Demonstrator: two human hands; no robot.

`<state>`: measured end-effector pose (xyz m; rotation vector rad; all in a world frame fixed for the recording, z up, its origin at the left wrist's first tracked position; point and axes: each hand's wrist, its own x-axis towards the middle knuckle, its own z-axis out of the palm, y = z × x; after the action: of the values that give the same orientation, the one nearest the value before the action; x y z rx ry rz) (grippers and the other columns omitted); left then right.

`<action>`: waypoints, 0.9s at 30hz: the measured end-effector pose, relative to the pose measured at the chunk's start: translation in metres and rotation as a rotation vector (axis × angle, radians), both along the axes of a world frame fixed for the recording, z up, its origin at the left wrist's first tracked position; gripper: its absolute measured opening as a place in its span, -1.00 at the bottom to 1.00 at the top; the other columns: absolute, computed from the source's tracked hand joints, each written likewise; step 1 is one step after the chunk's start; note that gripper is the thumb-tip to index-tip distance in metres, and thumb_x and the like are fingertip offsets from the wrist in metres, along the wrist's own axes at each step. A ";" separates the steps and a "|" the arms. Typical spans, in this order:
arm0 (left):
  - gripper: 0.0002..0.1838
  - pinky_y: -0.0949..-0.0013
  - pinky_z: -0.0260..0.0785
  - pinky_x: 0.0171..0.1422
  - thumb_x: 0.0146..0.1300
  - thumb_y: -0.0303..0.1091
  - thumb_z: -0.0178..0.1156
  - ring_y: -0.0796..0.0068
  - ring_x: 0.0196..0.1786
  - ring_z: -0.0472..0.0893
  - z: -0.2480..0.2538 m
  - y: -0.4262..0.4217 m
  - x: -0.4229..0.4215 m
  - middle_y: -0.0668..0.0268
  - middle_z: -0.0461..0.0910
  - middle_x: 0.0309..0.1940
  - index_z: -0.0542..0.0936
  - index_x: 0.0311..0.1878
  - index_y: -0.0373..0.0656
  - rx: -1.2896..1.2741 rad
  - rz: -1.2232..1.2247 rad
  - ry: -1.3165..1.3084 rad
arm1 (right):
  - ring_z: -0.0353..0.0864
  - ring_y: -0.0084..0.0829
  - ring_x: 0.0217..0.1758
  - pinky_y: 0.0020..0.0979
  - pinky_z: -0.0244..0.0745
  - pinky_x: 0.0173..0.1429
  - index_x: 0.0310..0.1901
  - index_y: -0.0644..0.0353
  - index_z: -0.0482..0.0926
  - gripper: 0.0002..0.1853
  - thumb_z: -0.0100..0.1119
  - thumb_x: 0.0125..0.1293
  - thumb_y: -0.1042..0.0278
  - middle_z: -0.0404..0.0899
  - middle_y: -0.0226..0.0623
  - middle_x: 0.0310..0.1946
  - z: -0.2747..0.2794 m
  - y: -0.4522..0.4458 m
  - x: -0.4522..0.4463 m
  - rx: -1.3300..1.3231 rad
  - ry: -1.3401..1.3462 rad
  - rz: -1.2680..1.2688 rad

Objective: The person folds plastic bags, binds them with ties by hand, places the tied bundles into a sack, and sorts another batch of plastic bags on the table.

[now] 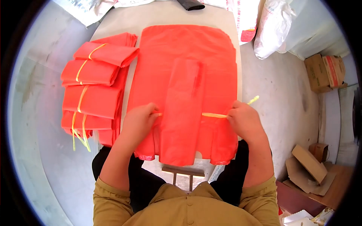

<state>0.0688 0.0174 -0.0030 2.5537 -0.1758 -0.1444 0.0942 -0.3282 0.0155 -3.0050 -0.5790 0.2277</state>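
A folded red plastic bundle (183, 109) lies lengthwise on a wide flat stack of red bags (162, 49). Under the bundle runs a yellow tie (214, 115), showing on both sides of it. My left hand (145, 118) pinches the tie's short left end close beside the bundle. To the right, my right hand (241, 116) is closed on the tie, whose loose tip sticks out past the knuckles. Several folded red bundles bound with yellow ties (90, 96) are piled at the left edge of the table.
The pale table (124, 19) bears a black object (191, 4) at its far edge. White sacks (273, 28) stand beyond to the right. Cardboard boxes (324, 73) are at the far right, with an opened carton (309, 165) lower right. A wooden stool (183, 172) shows below the table.
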 end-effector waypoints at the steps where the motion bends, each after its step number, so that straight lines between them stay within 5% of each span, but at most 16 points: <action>1: -0.84 0.35 0.49 -0.12 0.38 -0.38 0.21 0.45 -0.24 0.67 0.006 0.002 -0.001 0.22 0.68 -0.35 0.62 -0.16 -0.30 -0.166 0.069 0.141 | 0.60 -0.17 -0.18 -0.17 0.55 -0.10 -0.43 0.22 0.69 -0.90 0.22 0.16 0.42 0.60 -0.33 -0.26 0.004 -0.002 0.000 -0.020 -0.019 0.002; 4: -0.79 0.40 0.51 -0.06 0.45 -0.45 0.10 0.53 -0.16 0.67 0.002 0.014 0.003 0.32 0.70 -0.24 0.65 -0.01 -0.33 -0.721 0.168 0.388 | 0.58 -0.18 -0.18 -0.21 0.53 -0.06 -0.43 0.23 0.70 -0.88 0.21 0.18 0.42 0.65 -0.36 -0.21 0.028 0.000 0.001 0.043 -0.022 -0.110; 8: -0.76 0.41 0.52 0.02 0.46 -0.52 0.03 0.52 -0.11 0.66 0.005 0.007 0.007 0.35 0.68 -0.19 0.66 0.02 -0.32 -1.055 0.238 0.459 | 0.60 -0.34 -0.04 -0.31 0.49 0.09 -0.37 0.27 0.70 -0.82 0.19 0.29 0.37 0.68 -0.29 -0.03 0.028 -0.002 0.008 0.782 0.338 -0.120; 10: -0.77 0.43 0.52 0.03 0.43 -0.54 0.06 0.54 -0.10 0.65 0.004 0.000 0.009 0.36 0.67 -0.20 0.66 0.03 -0.33 -1.012 0.178 0.432 | 0.59 -0.43 0.06 -0.33 0.46 0.17 -0.31 0.30 0.71 -0.77 0.16 0.40 0.33 0.67 -0.23 0.06 0.028 0.008 0.016 1.116 0.611 -0.159; 13: -0.80 0.47 0.49 0.04 0.37 -0.57 0.15 0.54 -0.08 0.64 -0.007 -0.010 0.009 0.35 0.66 -0.19 0.67 0.00 -0.31 -0.805 0.097 0.344 | 0.57 -0.46 0.13 -0.38 0.43 0.23 -0.11 0.35 0.69 -0.70 0.08 0.50 0.27 0.63 -0.18 0.15 0.014 0.041 0.020 1.257 0.777 -0.240; 16: -0.84 0.48 0.45 0.06 0.30 -0.58 0.25 0.54 -0.04 0.63 0.002 -0.020 0.013 0.33 0.65 -0.15 0.69 -0.07 -0.29 -0.490 0.019 0.216 | 0.59 -0.47 0.04 -0.41 0.43 0.17 0.05 0.35 0.63 -0.66 0.00 0.57 0.23 0.67 -0.26 0.03 -0.006 0.064 0.022 1.487 0.782 -0.207; 17: -0.85 0.49 0.43 0.07 0.28 -0.58 0.29 0.55 -0.03 0.62 0.006 -0.024 0.014 0.33 0.65 -0.14 0.70 -0.10 -0.29 -0.378 -0.007 0.171 | 0.58 -0.49 0.00 -0.41 0.44 0.13 0.06 0.34 0.62 -0.67 0.01 0.56 0.25 0.67 -0.28 -0.02 -0.006 0.069 0.022 1.432 0.729 -0.175; 23: -0.89 0.48 0.41 0.11 0.30 -0.52 0.31 0.59 0.04 0.58 -0.013 -0.043 0.013 0.27 0.66 -0.03 0.71 -0.14 -0.30 -0.868 0.056 0.066 | 0.66 -0.33 -0.09 -0.32 0.51 -0.02 0.03 0.26 0.61 -0.74 0.10 0.41 0.33 0.67 -0.17 -0.18 -0.010 0.102 0.015 1.048 0.475 -0.066; 27: -0.88 0.48 0.42 0.07 0.34 -0.49 0.29 0.60 -0.03 0.60 -0.019 -0.042 0.015 0.32 0.69 -0.09 0.71 -0.13 -0.32 -1.122 0.089 0.274 | 0.66 -0.21 -0.12 -0.22 0.53 -0.09 -0.01 0.20 0.60 -0.76 0.17 0.31 0.36 0.66 -0.16 -0.23 -0.006 0.107 0.009 0.928 0.399 -0.002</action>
<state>0.0842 -0.0250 -0.0217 1.4043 -0.0143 -0.2658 0.1030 -0.2210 0.0096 -1.9952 -0.4592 0.4058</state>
